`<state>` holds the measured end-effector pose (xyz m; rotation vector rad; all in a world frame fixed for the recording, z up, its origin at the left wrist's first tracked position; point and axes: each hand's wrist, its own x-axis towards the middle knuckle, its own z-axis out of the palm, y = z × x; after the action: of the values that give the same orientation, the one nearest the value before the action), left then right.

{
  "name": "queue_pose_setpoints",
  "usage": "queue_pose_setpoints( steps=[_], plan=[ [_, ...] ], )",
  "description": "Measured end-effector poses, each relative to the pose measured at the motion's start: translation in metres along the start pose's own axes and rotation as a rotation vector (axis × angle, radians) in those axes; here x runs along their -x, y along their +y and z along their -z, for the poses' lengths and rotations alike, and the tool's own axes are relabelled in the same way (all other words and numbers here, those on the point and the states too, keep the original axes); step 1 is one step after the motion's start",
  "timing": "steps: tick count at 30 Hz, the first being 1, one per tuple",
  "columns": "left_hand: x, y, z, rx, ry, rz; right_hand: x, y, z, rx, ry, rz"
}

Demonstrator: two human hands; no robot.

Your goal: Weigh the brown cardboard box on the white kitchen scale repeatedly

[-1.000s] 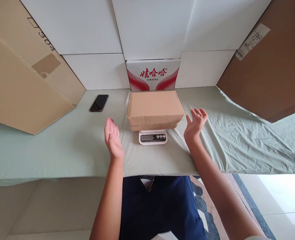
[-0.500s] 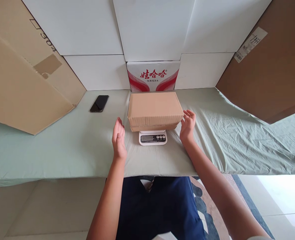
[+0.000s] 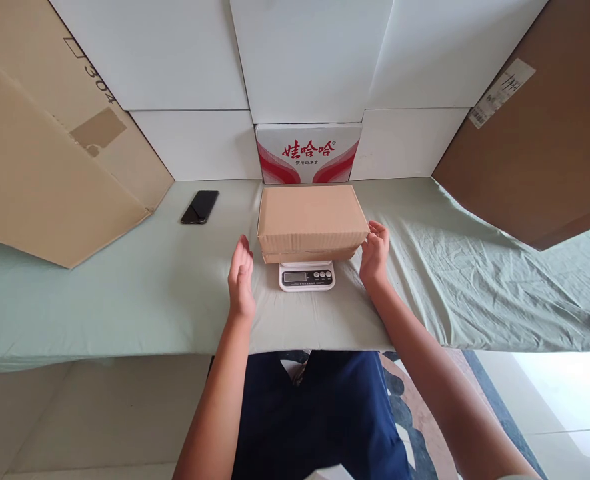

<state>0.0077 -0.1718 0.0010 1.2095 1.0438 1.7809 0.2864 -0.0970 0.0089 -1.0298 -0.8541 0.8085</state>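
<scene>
A closed brown cardboard box (image 3: 312, 213) rests on a white kitchen scale (image 3: 307, 287), covering most of its platform. The scale's display and buttons show below the box's near edge. My left hand (image 3: 242, 280) is upright left of the box, palm turned inward, fingers stretched out and apart from the cardboard. At the box's right near corner is my right hand (image 3: 375, 255), fingers loosely curved and not wrapped round anything. Its fingertips are at or very near the box's side; whether they touch I cannot tell.
A black phone (image 3: 200, 207) lies on the green cloth (image 3: 125, 300) to the left. Behind the scale stands a white carton with red print (image 3: 308, 153) against white panels (image 3: 309, 60). Large cardboard sheets flank the table, one left (image 3: 49, 180) and one right (image 3: 535, 160).
My left hand has shifted very slightly to the right, and the fingers of my right hand have curled a little more. The box and scale stay in place.
</scene>
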Motion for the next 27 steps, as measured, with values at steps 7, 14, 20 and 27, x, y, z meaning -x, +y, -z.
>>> queue_pose_setpoints(
  steps=[7,14,20,27],
  plan=[
    [0.000,-0.001,-0.001,-0.011,-0.018,0.000,0.000,0.005,0.004,0.059,-0.049,0.048],
    [0.000,0.001,-0.002,-0.038,-0.016,0.020,0.007,0.006,0.006,0.052,-0.084,0.051],
    [0.000,0.002,-0.004,-0.027,-0.066,0.048,0.032,-0.004,0.007,0.144,-0.252,0.113],
    [0.005,-0.001,-0.006,-0.073,-0.178,0.043,0.059,-0.022,-0.004,0.206,-0.307,0.205]
  ],
)
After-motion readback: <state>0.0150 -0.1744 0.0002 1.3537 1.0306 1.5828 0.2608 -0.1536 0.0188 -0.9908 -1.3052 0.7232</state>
